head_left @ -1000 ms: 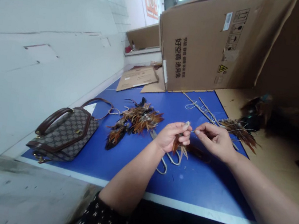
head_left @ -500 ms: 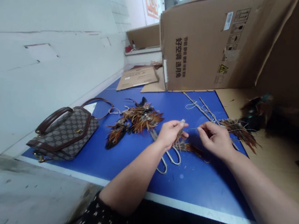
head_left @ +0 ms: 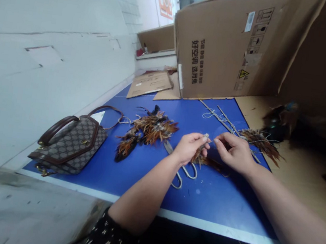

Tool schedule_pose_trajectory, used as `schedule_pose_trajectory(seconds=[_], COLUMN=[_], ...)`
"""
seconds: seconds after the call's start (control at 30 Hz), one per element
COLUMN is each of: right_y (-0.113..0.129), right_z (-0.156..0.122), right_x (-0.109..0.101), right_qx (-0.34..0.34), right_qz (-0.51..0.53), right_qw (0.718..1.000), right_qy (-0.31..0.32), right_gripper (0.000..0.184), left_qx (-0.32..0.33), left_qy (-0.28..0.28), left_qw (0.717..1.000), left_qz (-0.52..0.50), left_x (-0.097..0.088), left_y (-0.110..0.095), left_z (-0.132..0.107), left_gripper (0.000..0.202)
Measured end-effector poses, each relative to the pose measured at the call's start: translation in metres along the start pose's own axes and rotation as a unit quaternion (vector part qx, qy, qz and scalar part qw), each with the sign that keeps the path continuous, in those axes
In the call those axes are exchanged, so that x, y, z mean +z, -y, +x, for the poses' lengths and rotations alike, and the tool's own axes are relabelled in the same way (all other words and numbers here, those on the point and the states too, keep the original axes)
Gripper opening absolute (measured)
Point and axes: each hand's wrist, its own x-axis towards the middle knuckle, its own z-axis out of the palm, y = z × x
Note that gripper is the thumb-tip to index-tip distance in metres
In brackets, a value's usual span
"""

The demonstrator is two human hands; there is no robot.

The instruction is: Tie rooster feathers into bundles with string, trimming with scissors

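Though half-hidden, feathers (head_left: 197,157) below left grip (head_left: 191,147).

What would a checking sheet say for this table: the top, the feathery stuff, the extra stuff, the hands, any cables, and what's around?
Surface: blue tabletop, pale front edge, small scraps.
Job's things: held feather bundle; fine strand; feather pile; scissors partly hidden by the left arm and hand.
Clutter: handbag; thin sticks with loose thread; flat cardboard.
Hands: left hand pinches the bundle; right hand pinches the strand.
Cables: nothing seen.
Surroundings: large cardboard box behind; white wall at picture left.
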Motion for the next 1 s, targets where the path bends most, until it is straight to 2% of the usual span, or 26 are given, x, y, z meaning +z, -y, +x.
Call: schedule_pose_trajectory(seconds=[0.17, 0.3, 0.37, 0.47, 0.53, 0.6, 0.8, 1.0], right_y=[-0.001, -0.001, 0.000, 0.000, -0.001, -0.002, 0.000, 0.000], right_z=[0.001, 0.001, 0.001, 0.001, 0.000, 0.000, 0.000, 0.000], right_x=[-0.001, -0.001, -0.002, -0.003, -0.003, -0.002, -0.001, -0.001], right_qx=[0.014, 0.012, 0.014, 0.025, 0.030, 0.030, 0.026, 0.016], right_qz=[-0.012, -0.006, -0.005, -0.011, -0.015, -0.014, -0.009, 0.006], right_qw=[0.998, 0.998, 0.998, 0.997, 0.998, 0.998, 0.998, 0.999], right_qy=[-0.052, -0.059, -0.066, -0.067, -0.058, -0.051, -0.048, -0.040], right_gripper=[0.015, 0.014, 0.015, 0.016, 0.017, 0.017, 0.018, 0.017], left_qx=[-0.007, -0.022, -0.023, 0.000, 0.019, 0.029, 0.009, 0.036], left_qy=[0.028, 0.030, -0.005, -0.094, -0.124, -0.113, -0.002, -0.009], left_qw=[0.998, 0.998, 1.000, 0.992, 0.986, 0.989, 0.999, 0.999], left_qz=[-0.054, -0.053, -0.012, 0.080, 0.106, 0.096, 0.046, 0.012], left_x=[-0.004, -0.007, -0.009, -0.012, -0.012, -0.010, 0.000, -0.001], left_y=[-0.008, -0.011, -0.010, -0.007, -0.005, -0.004, 0.000, 0.001], left_z=[0.000, -0.001, 0.000, 0.002, 0.003, 0.002, -0.002, 0.002], left_gripper=[0.040, 0.041, 0.043, 0.046, 0.048, 0.048, 0.045, 0.041])
